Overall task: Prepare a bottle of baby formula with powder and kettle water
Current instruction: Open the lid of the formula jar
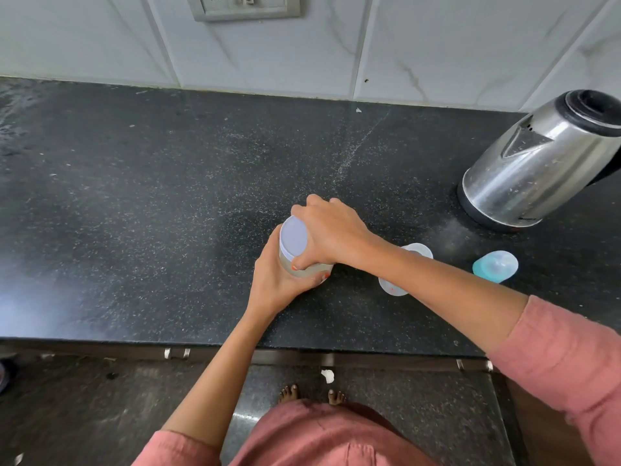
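Right now your left hand (275,280) wraps round the body of the clear round plastic jar (285,262) on the speckled black stone counter (168,196), fingers curled about it. Your right hand (332,233) comes over from above and grips its pale lilac lid (293,238), thumb on the near edge. The clear plastic baby bottle (391,284) sits just beyond, partly hidden by your right forearm. The teal bottle cap (495,266) lies near it, and the steel electric kettle (537,163) stands at far right.
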`<state>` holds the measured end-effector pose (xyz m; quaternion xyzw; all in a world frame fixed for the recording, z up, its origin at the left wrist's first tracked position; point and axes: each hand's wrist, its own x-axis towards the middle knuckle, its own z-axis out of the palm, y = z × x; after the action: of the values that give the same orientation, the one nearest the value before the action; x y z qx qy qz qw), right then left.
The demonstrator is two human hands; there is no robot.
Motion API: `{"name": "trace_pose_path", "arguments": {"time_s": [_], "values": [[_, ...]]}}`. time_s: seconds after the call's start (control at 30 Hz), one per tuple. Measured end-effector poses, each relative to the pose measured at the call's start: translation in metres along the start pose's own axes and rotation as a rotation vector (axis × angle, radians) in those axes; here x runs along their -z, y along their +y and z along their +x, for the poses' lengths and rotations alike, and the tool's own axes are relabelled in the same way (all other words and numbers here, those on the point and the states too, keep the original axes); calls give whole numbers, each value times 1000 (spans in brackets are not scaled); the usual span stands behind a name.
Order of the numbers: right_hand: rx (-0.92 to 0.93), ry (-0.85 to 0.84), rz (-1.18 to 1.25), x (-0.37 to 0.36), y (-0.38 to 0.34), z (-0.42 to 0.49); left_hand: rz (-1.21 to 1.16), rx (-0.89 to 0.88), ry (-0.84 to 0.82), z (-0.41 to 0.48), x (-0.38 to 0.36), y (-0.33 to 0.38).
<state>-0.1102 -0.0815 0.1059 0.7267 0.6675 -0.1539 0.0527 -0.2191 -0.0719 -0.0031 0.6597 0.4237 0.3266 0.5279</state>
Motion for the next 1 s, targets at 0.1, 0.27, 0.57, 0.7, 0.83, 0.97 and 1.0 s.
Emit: {"name": "trace_pose_path", "arguments": {"time_s": [0.1,0.27,0.57,0.7,0.83,0.97,1.0], "values": [[12,-9,6,0,1,0,21,5,6,0,0,0],[35,-14,27,0,2,0,36,5,12,1,0,-1],[77,-5,37,-2,7,1,32,1,7,0,1,0],[34,53,43,-20,6,-5,-18,-32,5,-1,-3,4],[-87,239,232,-46,-9,-8,-58,-56,-19,2,-5,-1],[-120,457,308,-60,-14,-2,14,6,-8,4,-6,-1],[-117,500,319,-63,-13,0,20,17,-3,5,-5,-1]]}}
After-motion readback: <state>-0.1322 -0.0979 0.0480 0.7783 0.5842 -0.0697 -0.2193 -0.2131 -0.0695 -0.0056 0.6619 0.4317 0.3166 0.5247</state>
